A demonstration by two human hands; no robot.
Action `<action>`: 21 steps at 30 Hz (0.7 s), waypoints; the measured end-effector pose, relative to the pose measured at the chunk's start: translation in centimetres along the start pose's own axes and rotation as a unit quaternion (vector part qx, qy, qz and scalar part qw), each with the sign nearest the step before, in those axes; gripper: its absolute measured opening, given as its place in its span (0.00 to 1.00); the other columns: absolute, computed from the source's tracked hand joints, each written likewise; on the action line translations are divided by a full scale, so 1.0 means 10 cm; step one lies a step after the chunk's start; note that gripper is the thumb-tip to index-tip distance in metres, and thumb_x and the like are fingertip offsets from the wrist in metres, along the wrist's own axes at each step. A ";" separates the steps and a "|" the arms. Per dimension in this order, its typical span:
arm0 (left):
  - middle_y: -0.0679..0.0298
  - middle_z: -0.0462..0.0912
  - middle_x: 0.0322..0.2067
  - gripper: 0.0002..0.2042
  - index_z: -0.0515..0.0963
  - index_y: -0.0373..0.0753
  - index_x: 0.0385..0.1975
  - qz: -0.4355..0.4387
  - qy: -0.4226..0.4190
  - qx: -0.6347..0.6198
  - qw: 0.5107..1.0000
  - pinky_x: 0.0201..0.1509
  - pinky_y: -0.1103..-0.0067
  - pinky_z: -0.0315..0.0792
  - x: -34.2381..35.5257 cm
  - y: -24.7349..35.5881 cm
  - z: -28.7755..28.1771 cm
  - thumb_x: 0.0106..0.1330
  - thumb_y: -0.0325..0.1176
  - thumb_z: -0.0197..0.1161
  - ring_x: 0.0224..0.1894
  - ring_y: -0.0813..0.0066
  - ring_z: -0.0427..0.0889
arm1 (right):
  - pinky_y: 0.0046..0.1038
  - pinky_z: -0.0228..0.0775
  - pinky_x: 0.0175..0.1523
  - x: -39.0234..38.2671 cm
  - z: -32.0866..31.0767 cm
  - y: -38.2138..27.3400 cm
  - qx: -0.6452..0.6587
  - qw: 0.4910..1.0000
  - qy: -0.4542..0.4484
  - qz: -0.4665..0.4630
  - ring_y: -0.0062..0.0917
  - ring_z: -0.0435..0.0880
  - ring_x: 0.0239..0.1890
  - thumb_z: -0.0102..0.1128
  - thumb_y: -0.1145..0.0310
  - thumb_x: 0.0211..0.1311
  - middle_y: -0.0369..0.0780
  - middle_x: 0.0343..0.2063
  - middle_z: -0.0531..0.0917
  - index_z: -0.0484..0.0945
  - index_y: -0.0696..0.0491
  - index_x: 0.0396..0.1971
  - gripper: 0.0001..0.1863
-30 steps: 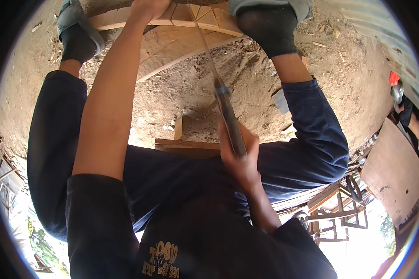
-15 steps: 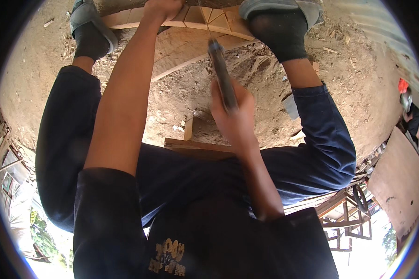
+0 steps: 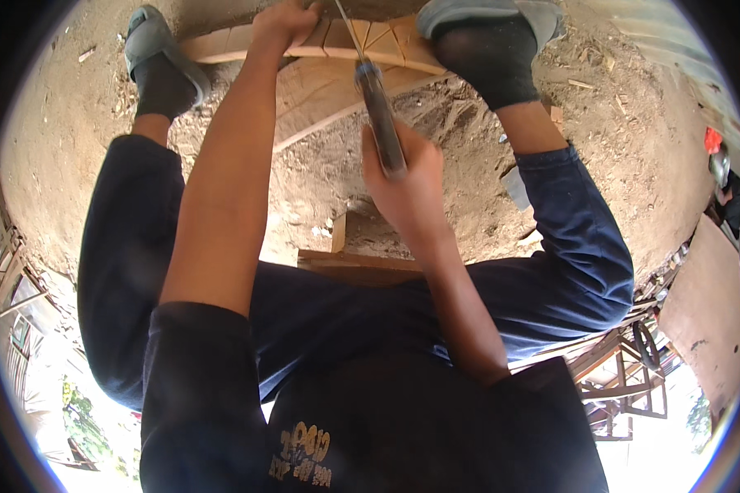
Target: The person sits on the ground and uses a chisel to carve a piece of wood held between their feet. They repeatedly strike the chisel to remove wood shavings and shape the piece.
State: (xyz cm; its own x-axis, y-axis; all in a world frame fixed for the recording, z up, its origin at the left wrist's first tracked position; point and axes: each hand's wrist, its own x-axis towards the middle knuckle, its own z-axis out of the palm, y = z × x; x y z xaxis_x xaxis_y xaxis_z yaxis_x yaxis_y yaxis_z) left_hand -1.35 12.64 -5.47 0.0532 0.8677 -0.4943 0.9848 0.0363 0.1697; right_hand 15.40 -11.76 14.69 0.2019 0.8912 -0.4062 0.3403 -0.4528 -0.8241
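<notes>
- Head view: grips a thin-bladed tool (image 3: pixel 382 119), probably a saw, in the right hand (image 3: pixel 407 168), with fingers wrapped round the dark handle and no visible gap.
- Points the narrow blade (image 3: pixel 351 29) away from the body, across the pale, line-marked wooden strip (image 3: pixel 386 45); cannot tell from this angle about any bite into the wood.
- Sets the left hand (image 3: pixel 284 25) on the same strip, left of the blade, with fingers bent; cannot tell how firm a hold, with the far side hidden.
- Has the strip low by the feet, between the left sandal (image 3: pixel 150 45) and the right sandal (image 3: pixel 485 18), next to a broad plank (image 3: pixel 321 99); seems to brace the strip's right end underfoot.
- Compared with a second ago, holds the handle farther forward, nearer the strip and well apart from the lap, with the left hand still at the wood.
- Probably means a stroke pushed forward along the blade's line, against a strip steadied by hand and foot.
</notes>
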 end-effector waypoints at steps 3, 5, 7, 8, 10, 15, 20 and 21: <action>0.45 0.79 0.57 0.32 0.79 0.41 0.57 0.012 -0.055 0.019 0.998 0.68 0.56 0.64 -0.17 0.04 -0.21 0.70 0.60 0.41 0.63 0.43 0.74 | 0.24 0.62 0.24 -0.42 -0.14 0.10 0.012 1.000 -0.004 -0.009 0.12 0.70 0.20 0.61 0.77 0.68 0.36 0.15 0.73 0.78 0.62 0.29 0.07; 0.46 0.81 0.55 0.31 0.81 0.37 0.53 0.008 -0.015 0.028 0.999 0.66 0.60 0.68 -0.13 -0.03 -0.15 0.71 0.58 0.44 0.61 0.47 0.77 | 0.24 0.62 0.24 -0.68 -0.19 0.13 -0.001 0.999 0.008 -0.034 0.13 0.71 0.20 0.62 0.77 0.68 0.36 0.16 0.73 0.79 0.63 0.29 0.07; 0.46 0.81 0.54 0.30 0.83 0.35 0.51 -0.003 -0.015 0.027 1.000 0.65 0.61 0.69 -0.14 -0.01 -0.15 0.72 0.57 0.45 0.60 0.49 0.78 | 0.25 0.62 0.24 -0.47 -0.13 0.12 0.018 1.000 0.003 -0.020 0.14 0.70 0.20 0.62 0.75 0.68 0.37 0.16 0.74 0.79 0.62 0.29 0.08; 0.46 0.81 0.54 0.30 0.83 0.35 0.50 -0.017 -0.036 0.021 0.999 0.65 0.61 0.69 -0.15 -0.01 -0.20 0.72 0.57 0.45 0.60 0.49 0.78 | 0.25 0.63 0.24 -0.37 -0.09 0.11 0.028 1.000 0.000 -0.010 0.14 0.70 0.19 0.62 0.74 0.69 0.37 0.16 0.75 0.79 0.61 0.29 0.08; 0.46 0.82 0.53 0.30 0.83 0.35 0.49 -0.015 -0.038 0.013 0.999 0.65 0.61 0.69 -0.11 0.05 -0.17 0.72 0.57 0.45 0.60 0.49 0.78 | 0.26 0.63 0.24 -0.02 0.01 0.06 0.003 1.000 -0.002 -0.001 0.15 0.69 0.19 0.62 0.72 0.69 0.39 0.17 0.76 0.79 0.60 0.29 0.09; 0.46 0.82 0.53 0.30 0.84 0.36 0.47 0.003 0.026 0.032 0.999 0.65 0.61 0.70 0.01 -0.12 0.03 0.72 0.57 0.45 0.59 0.49 0.79 | 0.27 0.64 0.25 -0.47 -0.11 0.15 -0.013 0.998 0.032 -0.045 0.15 0.70 0.20 0.62 0.72 0.68 0.41 0.17 0.77 0.79 0.60 0.29 0.08; 0.45 0.81 0.54 0.30 0.82 0.36 0.51 -0.016 -0.031 0.022 0.999 0.66 0.61 0.69 -0.15 0.02 -0.22 0.72 0.57 0.45 0.61 0.48 0.77 | 0.26 0.63 0.25 -0.32 -0.11 0.13 0.030 0.999 0.005 -0.016 0.14 0.69 0.20 0.62 0.73 0.68 0.40 0.16 0.76 0.78 0.60 0.27 0.09; 0.45 0.81 0.54 0.30 0.82 0.37 0.52 -0.017 -0.048 0.022 0.998 0.66 0.61 0.69 -0.15 0.06 -0.24 0.71 0.57 0.45 0.61 0.48 0.77 | 0.26 0.63 0.24 -0.09 -0.04 0.11 0.042 0.999 0.001 -0.006 0.14 0.68 0.19 0.62 0.73 0.68 0.40 0.16 0.76 0.77 0.60 0.26 0.10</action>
State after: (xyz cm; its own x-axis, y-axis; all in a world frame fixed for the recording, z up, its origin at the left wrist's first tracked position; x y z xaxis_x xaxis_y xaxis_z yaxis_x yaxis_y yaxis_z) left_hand -1.20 12.52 -2.55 0.0339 0.8143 -0.5794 0.9925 0.0409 0.1155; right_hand 15.98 -13.11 14.31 0.2010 0.8963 -0.3952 0.2650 -0.4381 -0.8590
